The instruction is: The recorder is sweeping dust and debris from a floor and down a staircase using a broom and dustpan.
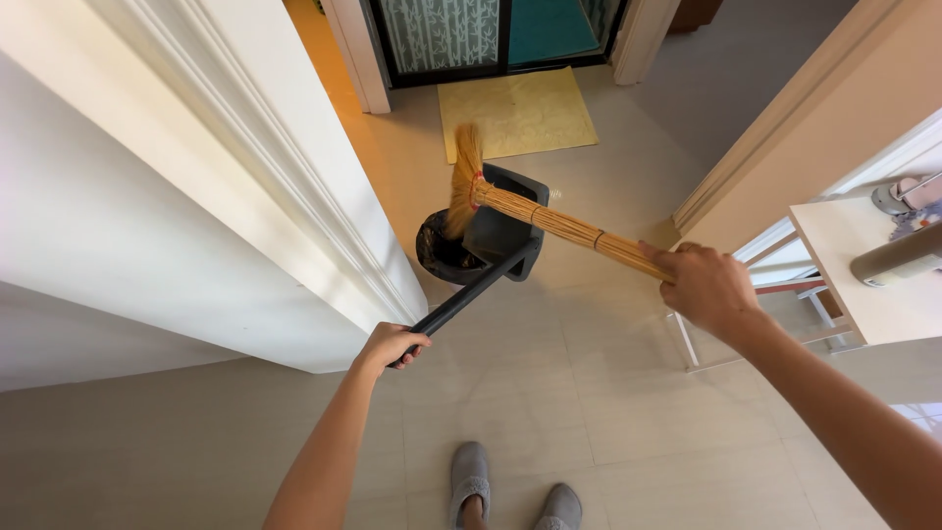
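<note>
My left hand (390, 345) grips the end of a long black handle (466, 297) that leads to a dark grey dustpan (505, 228), tilted over a black lined bin (444, 253) on the floor. My right hand (705, 285) holds the bound stick handle of a straw broom (549, 221). The broom's bristles (464, 182) hang against the dustpan, above the bin's mouth. My feet in grey slippers (471, 481) show at the bottom.
A white wall corner with moulding (285, 186) stands close on the left. A yellow mat (515, 113) lies before a sliding door at the top. A white table (863, 265) with small items stands at the right, beside a beige wall.
</note>
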